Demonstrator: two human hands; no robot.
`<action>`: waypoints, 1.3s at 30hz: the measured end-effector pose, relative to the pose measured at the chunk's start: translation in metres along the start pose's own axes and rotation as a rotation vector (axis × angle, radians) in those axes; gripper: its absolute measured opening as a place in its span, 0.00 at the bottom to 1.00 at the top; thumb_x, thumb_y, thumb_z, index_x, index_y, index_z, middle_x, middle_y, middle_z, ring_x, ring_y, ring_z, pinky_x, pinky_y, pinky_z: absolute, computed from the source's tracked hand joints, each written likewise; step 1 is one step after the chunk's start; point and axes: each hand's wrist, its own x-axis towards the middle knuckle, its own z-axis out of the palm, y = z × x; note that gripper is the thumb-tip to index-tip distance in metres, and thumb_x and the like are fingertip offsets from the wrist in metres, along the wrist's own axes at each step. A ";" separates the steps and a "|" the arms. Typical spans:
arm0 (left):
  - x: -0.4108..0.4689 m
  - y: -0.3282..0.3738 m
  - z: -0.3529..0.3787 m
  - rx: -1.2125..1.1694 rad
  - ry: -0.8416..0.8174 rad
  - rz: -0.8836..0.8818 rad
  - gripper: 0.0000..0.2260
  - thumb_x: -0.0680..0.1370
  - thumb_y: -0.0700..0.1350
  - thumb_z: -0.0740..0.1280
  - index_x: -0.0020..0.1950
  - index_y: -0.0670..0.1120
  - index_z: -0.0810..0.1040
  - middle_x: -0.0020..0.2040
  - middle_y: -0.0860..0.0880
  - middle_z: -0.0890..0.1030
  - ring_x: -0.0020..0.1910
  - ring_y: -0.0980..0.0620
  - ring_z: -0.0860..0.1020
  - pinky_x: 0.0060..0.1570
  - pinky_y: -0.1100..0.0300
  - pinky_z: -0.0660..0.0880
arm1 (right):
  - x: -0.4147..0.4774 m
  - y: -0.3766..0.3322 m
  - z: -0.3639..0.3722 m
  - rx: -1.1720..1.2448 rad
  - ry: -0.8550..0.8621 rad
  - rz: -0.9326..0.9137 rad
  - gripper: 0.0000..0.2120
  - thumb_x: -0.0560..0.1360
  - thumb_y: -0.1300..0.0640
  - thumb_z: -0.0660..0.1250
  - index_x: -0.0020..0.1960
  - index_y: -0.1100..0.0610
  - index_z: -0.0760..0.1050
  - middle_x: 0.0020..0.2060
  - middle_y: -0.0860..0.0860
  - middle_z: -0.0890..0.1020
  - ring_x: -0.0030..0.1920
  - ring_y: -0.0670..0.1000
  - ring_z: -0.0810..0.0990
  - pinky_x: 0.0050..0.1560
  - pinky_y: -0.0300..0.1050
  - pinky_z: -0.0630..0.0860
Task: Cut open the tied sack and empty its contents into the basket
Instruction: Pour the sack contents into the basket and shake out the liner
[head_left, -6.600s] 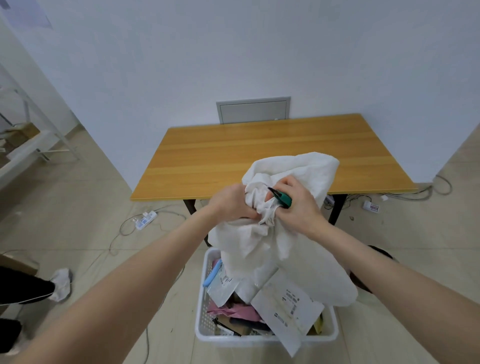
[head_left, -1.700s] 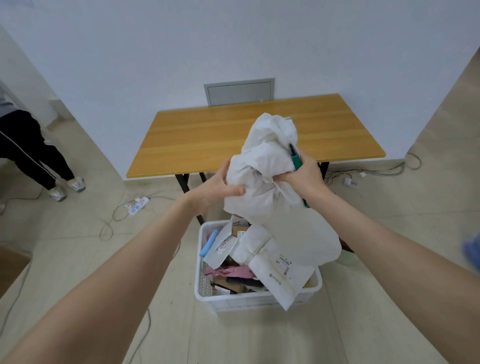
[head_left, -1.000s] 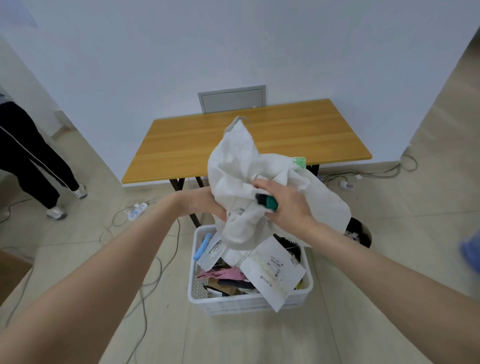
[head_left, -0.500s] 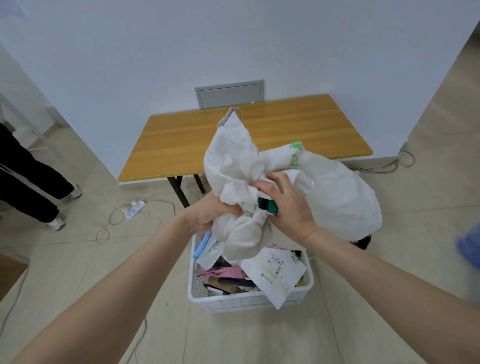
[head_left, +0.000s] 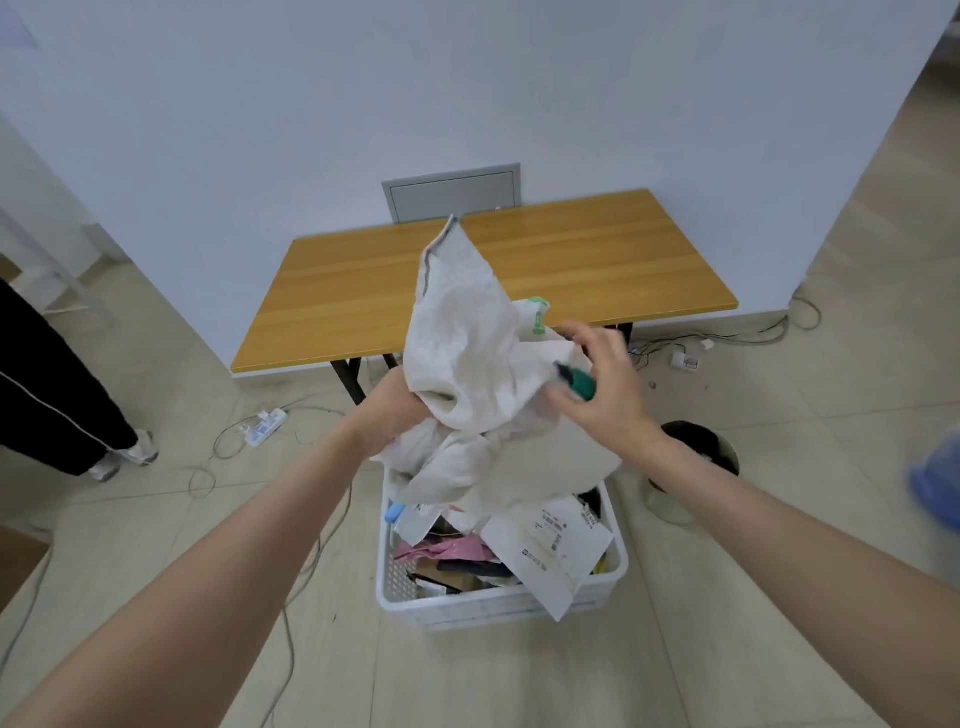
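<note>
Sack (head_left: 467, 338) looks limp and light: left hand (head_left: 397, 410) clutches bunched cloth, right hand (head_left: 605, 395) pinches cutter (head_left: 581, 383); I'd grab the folds.

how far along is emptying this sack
Done: sack hangs limp, parcels pile in the white basket. In hand: left hand grips the sack above it; right hand holds a green-handled cutter. Left: probably a last shake, then put the sack aside.

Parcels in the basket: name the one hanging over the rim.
The white mailer with the printed label, at the basket's front right; its corner droops over the rim, while the pink mailer lies inside.
</note>
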 end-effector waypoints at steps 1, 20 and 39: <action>-0.001 0.002 -0.002 0.036 0.002 0.010 0.07 0.68 0.41 0.70 0.38 0.54 0.79 0.39 0.53 0.82 0.44 0.50 0.80 0.41 0.56 0.76 | 0.005 -0.001 -0.004 0.059 0.030 0.046 0.35 0.67 0.44 0.73 0.71 0.45 0.64 0.62 0.50 0.68 0.60 0.50 0.72 0.56 0.50 0.73; -0.023 0.023 0.014 -0.247 0.264 0.151 0.09 0.77 0.37 0.64 0.49 0.52 0.75 0.44 0.55 0.78 0.44 0.56 0.76 0.44 0.62 0.73 | 0.019 -0.054 0.016 -0.062 -0.445 0.035 0.33 0.55 0.49 0.83 0.56 0.43 0.74 0.45 0.35 0.76 0.53 0.42 0.74 0.50 0.45 0.73; -0.014 0.024 0.034 -0.268 0.024 -0.096 0.18 0.76 0.41 0.67 0.64 0.52 0.69 0.59 0.49 0.77 0.56 0.49 0.78 0.56 0.49 0.77 | 0.014 -0.022 0.028 -0.027 -0.358 0.337 0.27 0.61 0.44 0.75 0.57 0.50 0.73 0.48 0.43 0.76 0.54 0.49 0.76 0.45 0.39 0.71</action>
